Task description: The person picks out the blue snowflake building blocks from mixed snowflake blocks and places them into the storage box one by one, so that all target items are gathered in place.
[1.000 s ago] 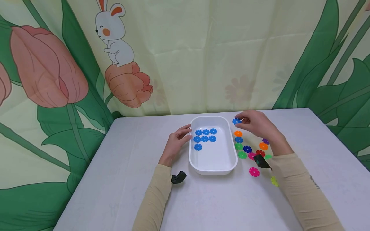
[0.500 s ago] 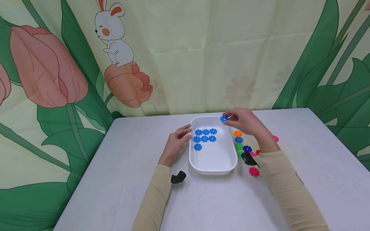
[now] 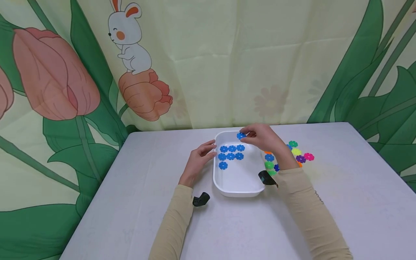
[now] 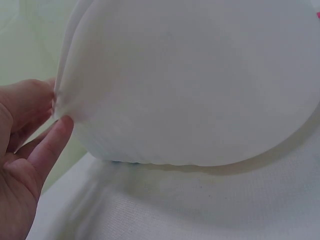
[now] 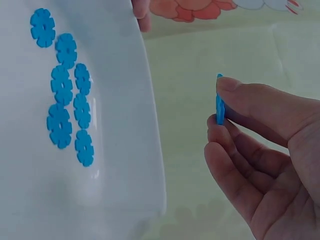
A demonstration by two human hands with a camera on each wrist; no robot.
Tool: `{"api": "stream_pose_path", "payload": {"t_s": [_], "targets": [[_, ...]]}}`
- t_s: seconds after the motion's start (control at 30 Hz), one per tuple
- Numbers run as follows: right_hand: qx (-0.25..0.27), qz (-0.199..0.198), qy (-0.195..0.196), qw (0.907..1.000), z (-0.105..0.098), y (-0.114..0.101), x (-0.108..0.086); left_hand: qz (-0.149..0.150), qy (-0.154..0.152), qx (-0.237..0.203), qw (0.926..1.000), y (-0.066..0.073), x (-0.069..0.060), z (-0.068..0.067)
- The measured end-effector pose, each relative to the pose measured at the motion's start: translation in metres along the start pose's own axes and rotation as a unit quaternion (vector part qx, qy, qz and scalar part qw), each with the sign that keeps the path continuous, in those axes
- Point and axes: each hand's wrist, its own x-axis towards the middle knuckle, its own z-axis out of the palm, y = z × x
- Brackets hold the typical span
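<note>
My right hand pinches a blue flower-shaped plastic disc between thumb and fingers, above the far end of a white tray. In the right wrist view that disc is seen edge-on, apart from the tray. Several matching blue discs lie flat inside the tray: two rows of three, with a single one below at the left. My left hand touches the tray's left rim with its fingertips and thumb. In the left wrist view its thumb meets the tray's outer wall; some fingertips are hidden.
Loose flower-shaped discs in several colours lie right of the tray, among them a pink one and a green one. My right forearm covers part of that group. Behind the white table hangs a printed curtain.
My right hand has moved left with the blue disc, from beside the tray's right edge to over its far end. The left hand has stayed on the rim.
</note>
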Motion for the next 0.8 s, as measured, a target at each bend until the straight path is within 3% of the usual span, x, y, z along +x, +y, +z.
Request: {"api": "stream_pose_path", "payload": {"t_s": [0.53,0.8], "targets": [[-0.007,0.023,-0.065,0.9976,0.024,0.008,0.015,-0.003,0.000,0.009,1.0000,-0.002,0.001,0.001],[-0.027,-0.013,-0.106,0.9939,0.032,0.010,0.021,-0.006,-0.001,0.005,1.0000,-0.002,0.000,0.001]]}}
